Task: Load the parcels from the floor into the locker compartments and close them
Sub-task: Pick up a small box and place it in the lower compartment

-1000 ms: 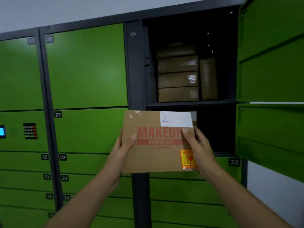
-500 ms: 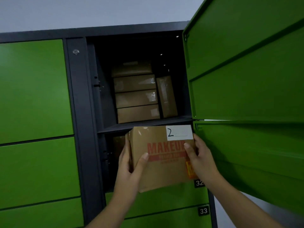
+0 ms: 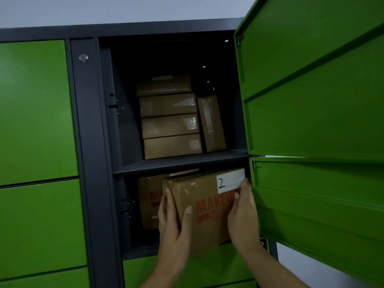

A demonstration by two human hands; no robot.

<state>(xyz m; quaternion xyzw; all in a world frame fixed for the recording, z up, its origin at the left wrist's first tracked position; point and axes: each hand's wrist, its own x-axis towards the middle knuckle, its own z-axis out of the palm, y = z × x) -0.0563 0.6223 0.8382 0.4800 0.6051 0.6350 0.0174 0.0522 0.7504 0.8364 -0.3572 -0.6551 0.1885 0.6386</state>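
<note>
**A:** What worries you here?

**B:** The fit. The box is just below the shelf, with its top edge close under it. Its bottom corner hangs out past the front lip of the compartment beneath the shelf. It sits skewed rather than square to the opening. At that angle I'd expect a corner to catch on the shelf and jam.

**A:** Anything else in the way?

**B:** Another box stands further in, below the shelf and to the left. Pushed straight, the held one could bump it and stop short. Then the lower door, which is swung open to the right below shelf level, wouldn't close.

**A:** And fingers?

**B:** The right hand is squeezed in beside that door's hinge edge. I'd judge that a likely pinch spot.

**A:** How are the hands set?

**B:** Both grip the box, one on each side, with the arms reaching up from below. The left hand has its fingers running up the left side and its thumb pressed on the front face. The right hand wraps the right edge, fingertips up by the white label, just beneath the shelf.

**A:** A firm hold?

**B:** It looks like a side squeeze with nothing under the box, so a slip would drop it.

**A:** And above the shelf?

**B:** Parcels are stacked there, well apart from all this.
</note>
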